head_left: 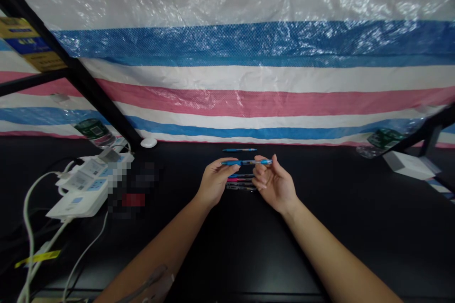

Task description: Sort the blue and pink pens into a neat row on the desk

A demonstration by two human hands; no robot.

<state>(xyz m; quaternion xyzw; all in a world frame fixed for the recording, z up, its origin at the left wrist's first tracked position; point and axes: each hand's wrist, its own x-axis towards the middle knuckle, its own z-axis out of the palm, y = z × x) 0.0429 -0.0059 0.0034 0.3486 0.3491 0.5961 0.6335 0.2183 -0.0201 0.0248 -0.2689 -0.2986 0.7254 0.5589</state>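
A blue pen with a clear barrel (247,163) is held level between my two hands, above the black table. My left hand (215,181) pinches its blue grip end. At the other end, the thumb and fingers of my right hand (276,182) close on the pen, the remaining fingers curled beneath. Just below, partly behind my hands, several pens lie side by side: a blue one, a pink one (239,180) and dark or clear ones (241,187). Beyond the hands, another blue pen (239,150) lies alone near the striped sheet.
On the left stands a white power strip (90,189) with plugs and cables (30,227). A white rounded object (148,142) lies at the back edge. Plastic bottles with green labels (94,130) (386,138) lie at both sides, with a white box (408,163) at right. A striped sheet (270,104) hangs behind.
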